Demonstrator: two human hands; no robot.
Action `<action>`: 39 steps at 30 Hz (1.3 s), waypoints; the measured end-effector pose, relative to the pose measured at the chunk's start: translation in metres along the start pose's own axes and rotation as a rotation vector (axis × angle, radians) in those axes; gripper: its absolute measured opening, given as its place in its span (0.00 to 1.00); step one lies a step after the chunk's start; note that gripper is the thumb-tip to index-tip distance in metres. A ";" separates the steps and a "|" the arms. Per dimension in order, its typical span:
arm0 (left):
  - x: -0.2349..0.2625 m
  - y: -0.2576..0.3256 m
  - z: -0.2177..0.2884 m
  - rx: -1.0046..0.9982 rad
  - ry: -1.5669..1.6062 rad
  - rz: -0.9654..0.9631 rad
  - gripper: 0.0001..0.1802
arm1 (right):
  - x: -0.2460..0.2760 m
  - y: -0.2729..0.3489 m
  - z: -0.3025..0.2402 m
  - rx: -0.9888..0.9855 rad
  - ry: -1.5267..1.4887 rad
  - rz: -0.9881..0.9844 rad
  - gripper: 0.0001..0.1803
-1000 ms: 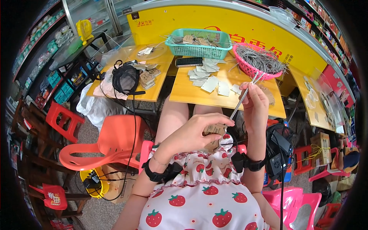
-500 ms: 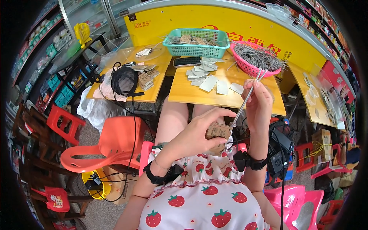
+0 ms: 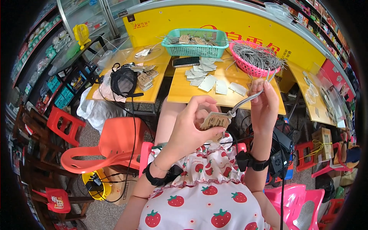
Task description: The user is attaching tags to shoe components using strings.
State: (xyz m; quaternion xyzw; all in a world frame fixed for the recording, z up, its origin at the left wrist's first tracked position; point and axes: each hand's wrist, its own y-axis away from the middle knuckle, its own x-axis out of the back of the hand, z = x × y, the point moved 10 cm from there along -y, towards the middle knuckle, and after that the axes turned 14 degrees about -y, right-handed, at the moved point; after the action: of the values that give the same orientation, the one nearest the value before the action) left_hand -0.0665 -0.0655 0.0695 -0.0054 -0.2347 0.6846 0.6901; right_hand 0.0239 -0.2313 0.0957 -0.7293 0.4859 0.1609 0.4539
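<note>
Above my lap, my left hand (image 3: 188, 128) grips a small stack of brown cardboard hang tags (image 3: 214, 121) between thumb and fingers. A grey cord (image 3: 241, 102) is looped through the corner of the stack and knotted there. My right hand (image 3: 263, 101) pinches the cord farther up and to the right; it bends slackly between the hands. Loose pale tags (image 3: 207, 83) lie spread on the yellow table (image 3: 180, 90) ahead. Beyond my right hand stands a pink basket (image 3: 240, 63) heaped with grey cords (image 3: 257, 55).
At the table's back sits a green basket (image 3: 195, 50) with corded tags, a black phone (image 3: 186, 61) before it. A black mesh item (image 3: 124, 79) and more tags lie on the left table. An orange chair (image 3: 119, 140) stands left, a pink chair (image 3: 295, 201) right. Black cables hang nearby.
The cord, pulled straight before, now bows slackly. My left hand has tilted and raised the tags a little, its fingers curling behind them. My right hand has shifted slightly right.
</note>
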 end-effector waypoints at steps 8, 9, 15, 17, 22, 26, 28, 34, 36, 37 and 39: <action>0.003 -0.001 0.001 -0.036 0.104 0.028 0.36 | 0.004 -0.001 0.007 -0.031 0.013 0.021 0.13; 0.002 -0.001 0.001 -0.033 0.106 0.025 0.36 | 0.004 -0.001 0.006 -0.028 0.013 0.028 0.13; 0.007 -0.001 0.003 -0.040 0.081 0.065 0.33 | 0.008 -0.003 0.008 -0.037 0.006 0.033 0.13; 0.010 0.001 0.006 -0.066 0.045 0.097 0.30 | 0.007 -0.002 0.009 -0.040 0.006 0.038 0.13; 0.035 0.015 0.043 -0.498 -0.338 0.352 0.14 | -0.004 0.001 0.002 -0.003 -0.006 -0.053 0.14; 0.039 0.029 0.062 -0.694 -0.460 0.456 0.11 | -0.012 0.003 -0.001 0.011 -0.005 -0.106 0.14; 0.039 0.033 0.066 -0.707 -0.504 0.481 0.11 | -0.016 0.004 -0.002 0.010 -0.039 -0.149 0.15; 0.035 0.042 0.075 -0.764 -0.611 0.513 0.11 | -0.016 0.004 -0.002 0.016 -0.030 -0.154 0.15; 0.034 0.044 0.076 -0.783 -0.623 0.511 0.11 | -0.016 0.004 -0.002 0.016 -0.022 -0.154 0.15; 0.032 0.045 0.077 -0.792 -0.661 0.516 0.11 | -0.016 0.004 -0.002 0.015 -0.015 -0.153 0.15; 0.030 0.046 0.078 -0.801 -0.699 0.521 0.11 | -0.015 0.004 -0.002 0.016 -0.016 -0.157 0.15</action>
State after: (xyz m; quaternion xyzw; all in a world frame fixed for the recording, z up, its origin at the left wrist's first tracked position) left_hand -0.1376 -0.0585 0.1336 -0.0972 -0.6794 0.6507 0.3250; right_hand 0.0130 -0.2248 0.1054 -0.7602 0.4248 0.1268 0.4749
